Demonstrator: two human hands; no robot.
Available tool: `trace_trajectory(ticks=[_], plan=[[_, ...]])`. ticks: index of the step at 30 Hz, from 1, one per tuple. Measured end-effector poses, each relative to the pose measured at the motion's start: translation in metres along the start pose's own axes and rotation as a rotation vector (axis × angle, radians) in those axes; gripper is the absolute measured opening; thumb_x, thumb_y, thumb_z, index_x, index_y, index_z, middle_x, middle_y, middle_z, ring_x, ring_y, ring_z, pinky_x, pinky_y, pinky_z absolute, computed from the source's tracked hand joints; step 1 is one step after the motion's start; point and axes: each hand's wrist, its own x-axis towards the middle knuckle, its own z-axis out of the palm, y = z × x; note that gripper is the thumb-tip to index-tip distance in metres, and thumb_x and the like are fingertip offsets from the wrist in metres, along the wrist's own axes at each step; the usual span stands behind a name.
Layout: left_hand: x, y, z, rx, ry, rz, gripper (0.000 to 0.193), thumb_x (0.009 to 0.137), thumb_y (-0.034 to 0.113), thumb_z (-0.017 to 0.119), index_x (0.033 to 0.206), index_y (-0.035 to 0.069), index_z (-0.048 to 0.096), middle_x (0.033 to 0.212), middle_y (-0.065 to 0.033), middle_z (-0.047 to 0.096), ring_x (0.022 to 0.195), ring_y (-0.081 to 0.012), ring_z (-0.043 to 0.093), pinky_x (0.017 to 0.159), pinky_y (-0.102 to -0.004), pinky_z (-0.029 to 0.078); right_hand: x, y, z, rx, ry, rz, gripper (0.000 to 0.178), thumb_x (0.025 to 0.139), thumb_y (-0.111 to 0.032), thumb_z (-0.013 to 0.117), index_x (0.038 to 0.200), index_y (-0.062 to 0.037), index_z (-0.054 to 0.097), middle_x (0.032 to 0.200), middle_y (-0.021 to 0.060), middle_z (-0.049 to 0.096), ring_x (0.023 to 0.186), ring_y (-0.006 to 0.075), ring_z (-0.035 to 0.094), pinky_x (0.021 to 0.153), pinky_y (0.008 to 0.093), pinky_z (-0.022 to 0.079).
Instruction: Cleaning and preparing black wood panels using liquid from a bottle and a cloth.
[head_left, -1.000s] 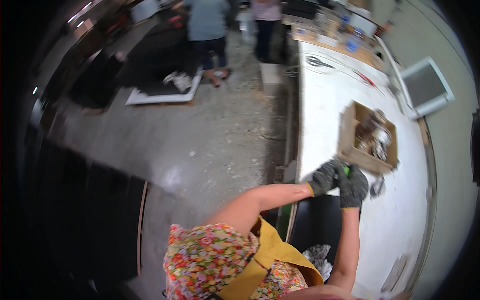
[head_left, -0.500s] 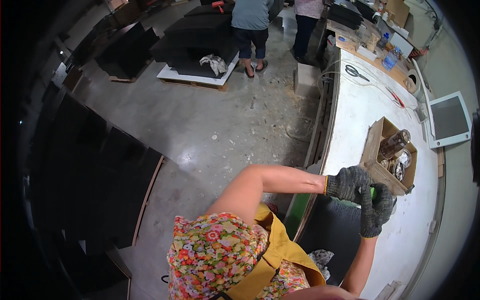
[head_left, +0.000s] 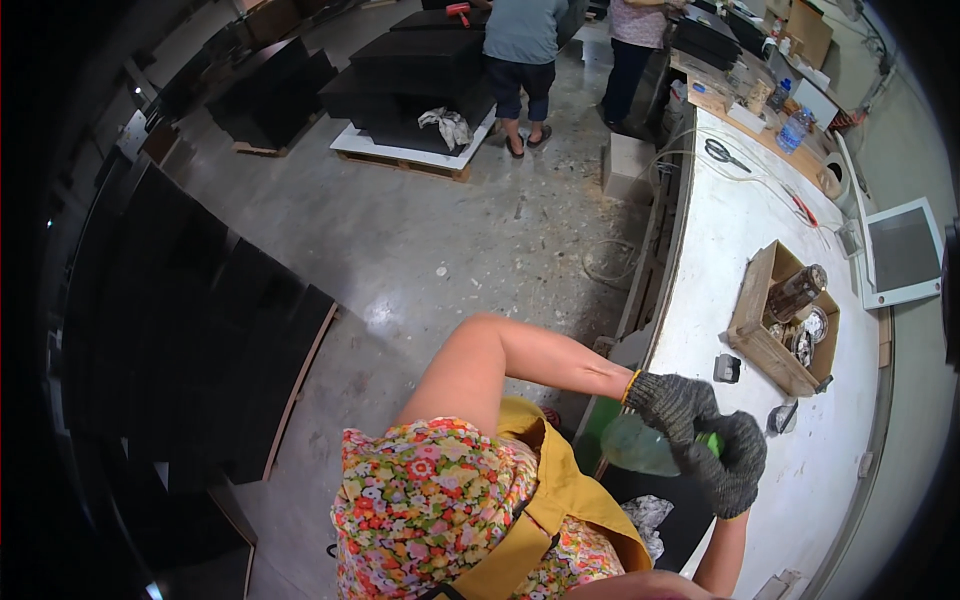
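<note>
Both my hands wear dark grey knitted gloves. Fingers of my left hand (head_left: 675,408) are wrapped round a translucent pale green bottle (head_left: 638,448), near its neck end. The bottle lies tilted on its side in the air, its body pointing left. My right hand (head_left: 738,465) is closed about its bright green top (head_left: 712,442), most of which the gloves cover. Below the hands is a black panel (head_left: 690,490) on the bench, with a crumpled black-and-white rag (head_left: 650,522) on it.
On the white bench (head_left: 720,230) stand a wooden box (head_left: 757,325) with a dirty jar and tins, two small grey pieces, scissors (head_left: 725,155), red-handled pliers (head_left: 800,208), a clear bottle (head_left: 795,130) and a framed screen (head_left: 903,250). Black panel stacks (head_left: 415,75) and two people are beyond.
My hands have come down and nearer my body with the bottle, whose body now shows at the left. Two small grey pieces beside the box are now uncovered. The view has shifted slightly.
</note>
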Motion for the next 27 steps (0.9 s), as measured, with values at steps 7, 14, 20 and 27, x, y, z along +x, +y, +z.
trace_trajectory(ticks=[7, 14, 20, 27], plan=[[-0.013, 0.001, 0.004, -0.128, -0.112, 0.048, 0.037, 0.06, 0.03, 0.081, 0.083, 0.004, 0.069, 0.077, -0.0088, 0.069, 0.067, -0.0192, 0.063, 0.064, -0.0337, 0.049, -0.005, -0.005, 0.006, -0.011, -0.084, -0.105, 0.032, 0.064, -0.021, 0.081, 0.087, -0.0049, 0.065, 0.077, 0.0087, 0.061, 0.07, 0.0274, 0.056, 0.066, 0.0373, 0.046], [-0.022, -0.013, 0.012, 0.597, 0.238, -0.048, 0.049, 0.064, 0.047, 0.072, 0.1, 0.013, 0.065, 0.077, -0.0138, 0.064, 0.07, -0.0342, 0.063, 0.065, -0.0419, 0.05, -0.015, 0.021, 0.034, 0.04, 0.092, 0.331, 0.025, 0.078, -0.008, 0.071, 0.099, 0.0006, 0.06, 0.082, 0.0049, 0.061, 0.073, 0.0112, 0.058, 0.067, 0.0258, 0.049], [-0.029, 0.006, -0.001, 0.104, -0.036, -0.084, 0.041, 0.062, 0.036, 0.079, 0.09, 0.007, 0.07, 0.075, -0.0133, 0.067, 0.067, -0.0229, 0.064, 0.064, -0.0341, 0.05, -0.019, -0.007, 0.027, -0.164, 0.063, 0.023, 0.03, 0.073, -0.02, 0.072, 0.097, -0.004, 0.064, 0.085, 0.0138, 0.063, 0.078, 0.0325, 0.059, 0.074, 0.04, 0.046], [-0.034, 0.001, 0.003, -0.119, -0.217, -0.252, 0.038, 0.065, 0.031, 0.079, 0.091, 0.004, 0.072, 0.077, -0.0089, 0.07, 0.065, -0.0154, 0.065, 0.06, -0.0305, 0.051, -0.025, -0.005, 0.013, -0.296, -0.17, -0.084, 0.04, 0.075, -0.024, 0.069, 0.111, -0.0075, 0.062, 0.095, 0.0116, 0.062, 0.083, 0.0309, 0.058, 0.075, 0.0412, 0.047]])
